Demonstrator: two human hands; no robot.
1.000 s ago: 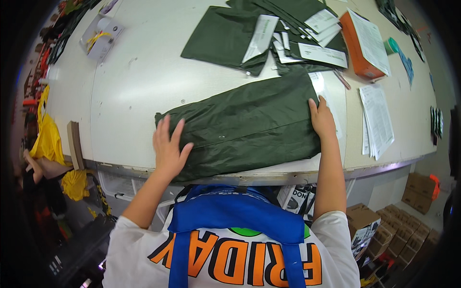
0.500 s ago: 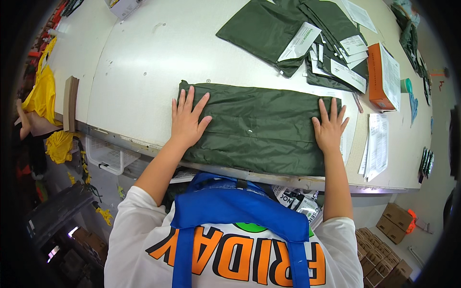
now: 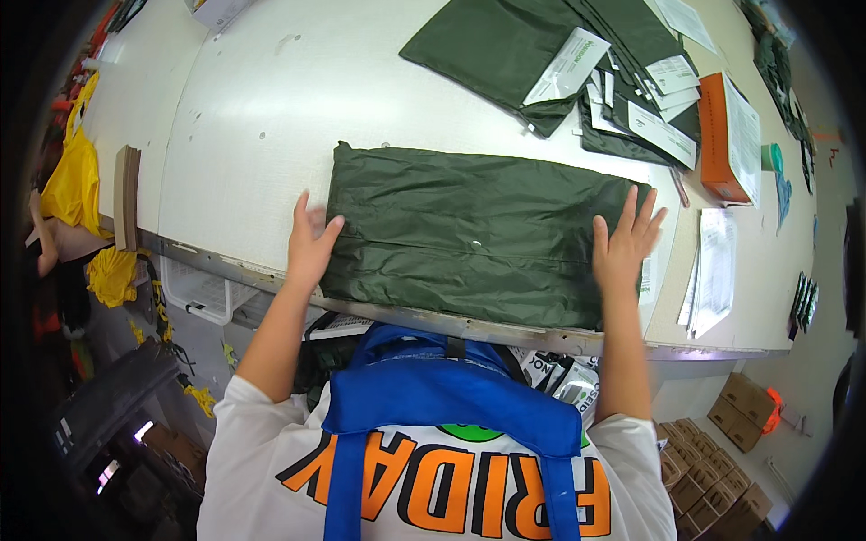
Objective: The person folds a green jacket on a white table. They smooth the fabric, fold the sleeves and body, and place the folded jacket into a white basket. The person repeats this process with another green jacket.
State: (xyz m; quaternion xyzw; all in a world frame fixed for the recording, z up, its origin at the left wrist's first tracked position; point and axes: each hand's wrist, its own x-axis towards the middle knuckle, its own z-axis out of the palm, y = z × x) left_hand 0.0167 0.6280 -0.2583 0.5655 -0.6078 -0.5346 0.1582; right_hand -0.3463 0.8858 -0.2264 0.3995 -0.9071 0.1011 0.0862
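Observation:
A dark green folded piece of thin fabric (image 3: 469, 234) lies flat as a wide rectangle at the table's front edge, with a small pale snap near its middle. My left hand (image 3: 311, 243) is at its left end, thumb over the edge and fingers apart, some of them blurred. At the opposite end, my right hand (image 3: 625, 239) rests with spread fingers on the fabric's right edge. Neither hand grips anything. Partly under that right end is a white sheet (image 3: 651, 270).
Green fabric pouches (image 3: 492, 59) with white cards (image 3: 663, 131) are piled at the back right. Beside them stand an orange and white box (image 3: 729, 140) and a stack of papers (image 3: 713, 270). Brown cardboard strips (image 3: 127, 198) stand at the left edge, near another person's arm (image 3: 43, 234).
My left hand has slid off the fabric's top toward its left edge and nearer to me. The right hand stays at the right end, shifted slightly.

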